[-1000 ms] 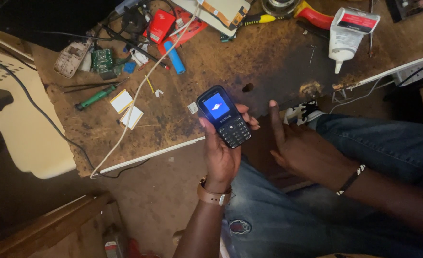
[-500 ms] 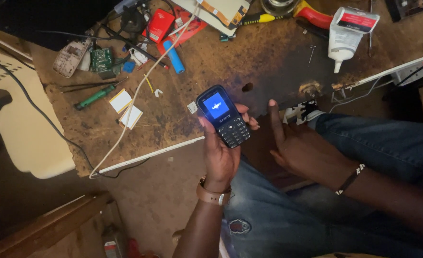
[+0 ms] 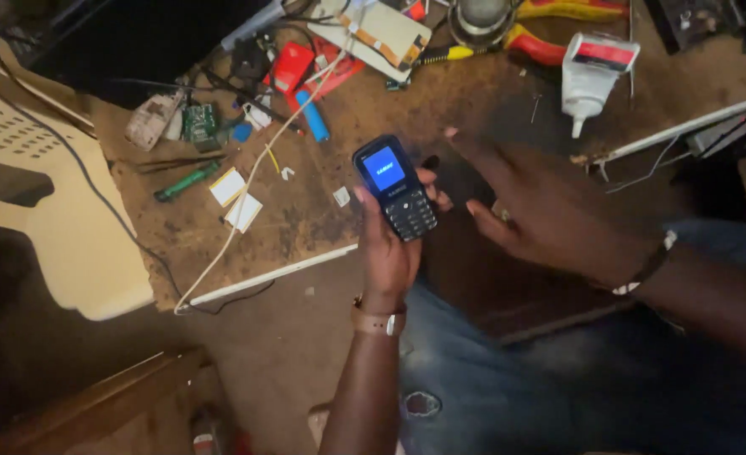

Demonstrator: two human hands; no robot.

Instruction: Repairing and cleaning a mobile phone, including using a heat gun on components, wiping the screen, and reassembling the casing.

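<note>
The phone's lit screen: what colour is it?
Blue, on the phone in the left hand; head view.

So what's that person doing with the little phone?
A person sits at a messy wooden workbench. Their left hand holds up a small black keypad phone, and its screen is lit blue. Their right hand is open beside it, fingers spread, not touching the phone. On the bench lie a white glue bottle, a green screwdriver, a little green circuit board and a white cable.
</note>
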